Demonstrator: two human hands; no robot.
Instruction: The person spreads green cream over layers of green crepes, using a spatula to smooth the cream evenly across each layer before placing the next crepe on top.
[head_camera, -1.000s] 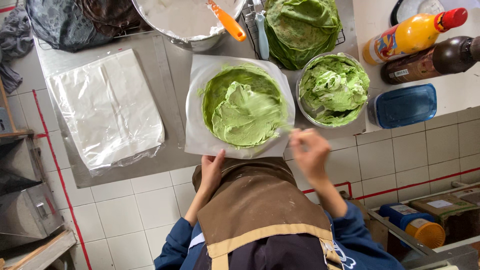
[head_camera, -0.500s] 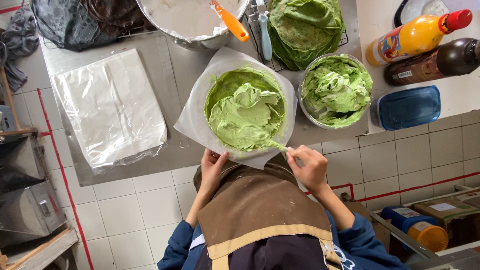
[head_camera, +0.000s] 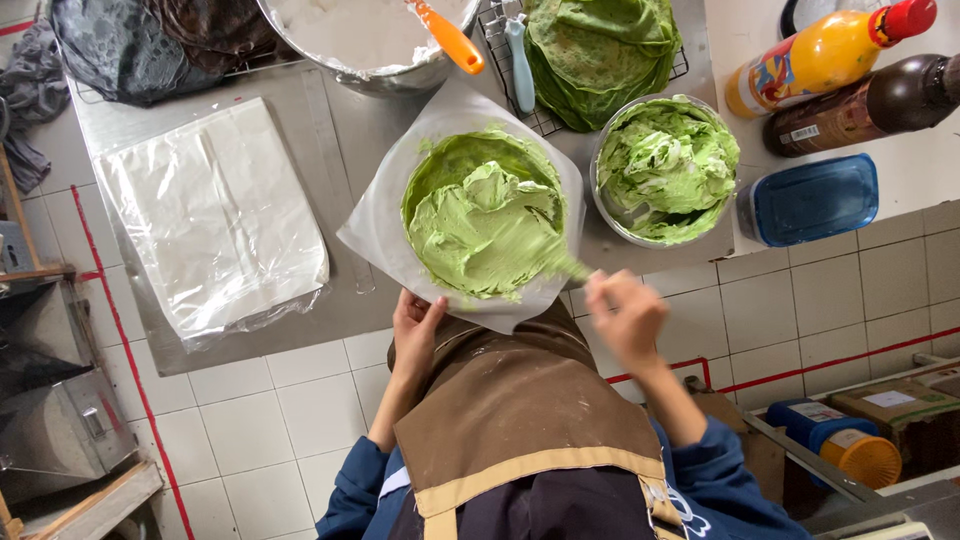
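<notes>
Left hand (head_camera: 417, 322) fingers pinch near edge of white paper (head_camera: 385, 225) under green crepe (head_camera: 487, 215); right hand (head_camera: 625, 312) blurred, closed around spatula (head_camera: 572, 267) at cream's right edge

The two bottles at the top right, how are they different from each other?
The orange bottle is bright, with a red cap and a colourful label; the brown bottle is dark, with a small white label. The orange one lies farther from the blue container, the brown one beside it. Both lie slanted alike.

The crepe (head_camera: 487, 225) lies on paper (head_camera: 375, 225). A bowl (head_camera: 665, 170) sits right of it, plastic sheets (head_camera: 215, 215) left.
</notes>
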